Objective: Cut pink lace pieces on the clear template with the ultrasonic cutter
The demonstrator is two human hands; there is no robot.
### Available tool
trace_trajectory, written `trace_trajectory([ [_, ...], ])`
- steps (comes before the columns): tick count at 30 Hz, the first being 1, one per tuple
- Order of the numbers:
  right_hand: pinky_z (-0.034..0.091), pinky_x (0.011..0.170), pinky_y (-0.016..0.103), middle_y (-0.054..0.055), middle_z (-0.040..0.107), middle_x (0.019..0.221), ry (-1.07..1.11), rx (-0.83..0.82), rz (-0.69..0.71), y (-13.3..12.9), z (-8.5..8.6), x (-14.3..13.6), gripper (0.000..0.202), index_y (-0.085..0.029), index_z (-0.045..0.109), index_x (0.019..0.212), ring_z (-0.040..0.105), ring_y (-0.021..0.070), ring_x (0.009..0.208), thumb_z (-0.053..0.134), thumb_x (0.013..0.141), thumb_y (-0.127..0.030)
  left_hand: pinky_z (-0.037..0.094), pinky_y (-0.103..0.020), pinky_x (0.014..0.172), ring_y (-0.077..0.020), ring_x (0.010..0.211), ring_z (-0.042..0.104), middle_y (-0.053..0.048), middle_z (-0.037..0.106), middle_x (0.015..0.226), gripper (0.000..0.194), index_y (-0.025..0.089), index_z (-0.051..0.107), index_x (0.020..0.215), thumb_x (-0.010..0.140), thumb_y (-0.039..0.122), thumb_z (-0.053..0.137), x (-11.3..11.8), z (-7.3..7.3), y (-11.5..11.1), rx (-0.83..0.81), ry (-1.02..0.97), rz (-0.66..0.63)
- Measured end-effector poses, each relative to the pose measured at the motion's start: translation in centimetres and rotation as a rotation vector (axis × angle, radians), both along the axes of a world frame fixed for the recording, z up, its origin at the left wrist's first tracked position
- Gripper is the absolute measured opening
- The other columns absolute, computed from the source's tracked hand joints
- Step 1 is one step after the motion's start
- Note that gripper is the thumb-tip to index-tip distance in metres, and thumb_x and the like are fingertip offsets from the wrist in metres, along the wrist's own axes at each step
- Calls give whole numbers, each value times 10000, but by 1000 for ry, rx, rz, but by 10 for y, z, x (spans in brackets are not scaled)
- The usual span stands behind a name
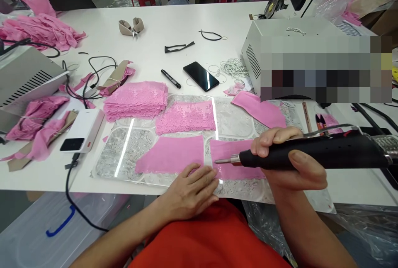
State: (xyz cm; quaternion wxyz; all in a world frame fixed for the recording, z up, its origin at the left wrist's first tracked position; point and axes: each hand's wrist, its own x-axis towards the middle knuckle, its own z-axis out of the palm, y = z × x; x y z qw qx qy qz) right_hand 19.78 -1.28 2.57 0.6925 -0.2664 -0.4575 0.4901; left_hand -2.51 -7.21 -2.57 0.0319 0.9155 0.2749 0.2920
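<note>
In my right hand (295, 160) is a black handheld tool with a pointed metal tip (314, 152), held level. Its tip points left, over the left side of a pink fabric piece (230, 149). My left hand (194, 189) lies flat at the front of the mat, fingers stretched toward the lower edge of another pink fabric piece (174, 152). A narrow gap separates the two pieces. Behind them are a pink lace piece (186, 116) and a stack of pink lace pieces (137, 98). A further plain pink piece (261, 108) lies at the right.
The marble-patterned mat (124, 168) covers the table front. Behind it lie a marker (171, 79), a phone (201, 76) and tangled white cord (234, 68). A grey machine box (282, 29) stands at right. A white power bank (88, 129) with a cable sits left.
</note>
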Motion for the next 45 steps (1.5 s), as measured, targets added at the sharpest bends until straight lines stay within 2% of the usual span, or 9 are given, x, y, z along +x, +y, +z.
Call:
trace_trajectory([
  [5, 518, 484, 307, 28, 635, 701, 12, 8, 75, -2, -2, 1, 182, -174, 670, 811, 571, 128, 512, 678, 722, -333, 459, -387, 1043, -216, 1158, 624, -128, 721, 1155, 265, 118, 634, 1165, 967, 280, 562, 1, 0, 0, -24, 23, -9],
  [10, 529, 490, 318, 23, 639, 692, -26, 28, 80, -3, -3, -3, 154, -191, 668, 813, 575, 136, 517, 665, 744, -328, 453, -394, 1052, -221, 1160, 619, -132, 713, 1165, 266, 119, 640, 1163, 969, 283, 560, 0, -1, 0, -27, 30, -12],
  [14, 526, 488, 315, 25, 625, 682, -40, 24, 57, -3, -1, -2, 172, -187, 656, 801, 569, 133, 507, 678, 743, -348, 470, -372, 1011, -212, 1100, 640, -120, 725, 1124, 255, 115, 654, 1120, 992, 294, 525, 2, 5, 1, -27, 2, -12],
  [16, 519, 480, 317, 19, 609, 674, -39, 10, -22, -3, 3, 3, 190, -189, 654, 787, 558, 130, 498, 680, 723, -366, 481, -369, 976, -213, 1072, 646, -110, 731, 1097, 233, 118, 656, 1102, 994, 268, 515, 3, 11, 4, -43, -7, -2],
  [19, 496, 467, 313, 5, 589, 658, -30, 0, -243, 0, 8, 14, 153, -199, 658, 750, 538, 126, 486, 636, 691, -339, 487, -377, 948, -222, 1075, 644, -106, 725, 1113, 209, 121, 649, 1121, 983, 186, 505, 5, 18, 15, -57, 12, 38],
  [21, 479, 465, 304, 3, 596, 657, -25, 7, -373, 2, 8, 20, 128, -202, 662, 730, 529, 123, 483, 594, 664, -289, 481, -392, 961, -234, 1112, 631, -113, 709, 1168, 232, 125, 642, 1150, 987, 164, 482, 7, 18, 26, -41, 60, 63],
  [24, 466, 461, 297, 1, 615, 659, -18, 36, -458, 5, 4, 25, 154, -204, 663, 716, 521, 122, 481, 555, 622, -260, 448, -439, 1017, -270, 1212, 583, -116, 667, 1267, 268, 131, 633, 1187, 1004, 175, 443, 12, 13, 42, -14, 143, 61],
  [31, 481, 486, 295, 10, 617, 697, 2, 42, -434, 9, -5, 20, 152, -192, 653, 759, 543, 124, 509, 567, 658, -265, 361, -491, 1112, -285, 1294, 525, -96, 614, 1356, 294, 157, 612, 1245, 1023, 248, 442, 16, 0, 50, -30, 216, 78],
  [45, 505, 483, 296, 8, 641, 699, -4, 54, -397, 12, -8, 12, 168, -185, 661, 770, 557, 119, 507, 574, 641, -247, 325, -500, 1132, -281, 1311, 505, -106, 593, 1379, 311, 162, 604, 1259, 1025, 284, 440, 17, -2, 48, -21, 241, 103],
])
